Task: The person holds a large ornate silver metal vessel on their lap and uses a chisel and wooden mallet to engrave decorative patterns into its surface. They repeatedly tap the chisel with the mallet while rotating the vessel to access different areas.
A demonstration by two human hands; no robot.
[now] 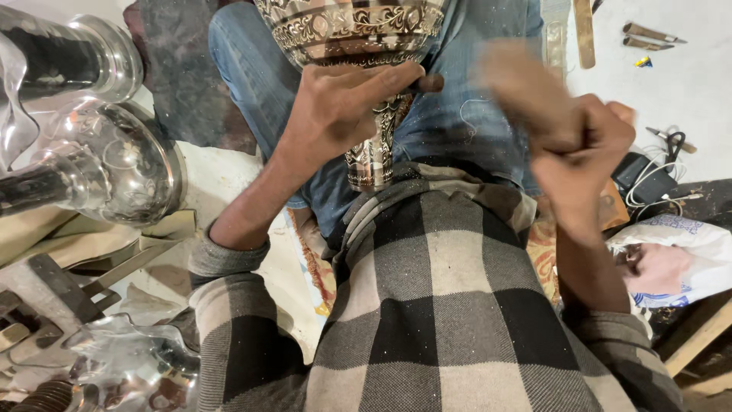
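Hands: left hand grips the engraved metal vase at its neck, right hand blurred, fisted, contents unclear.

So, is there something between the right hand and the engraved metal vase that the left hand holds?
Nothing visible stands between them. The left hand grips the engraved metal vase at its neck; the right hand, a blurred fist, is apart to the side, with only the blue jeans behind the gap.

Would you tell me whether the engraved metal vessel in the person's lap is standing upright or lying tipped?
Tipped: the engraved vessel lies along the lap, its stem toward the body, steadied by the left hand.
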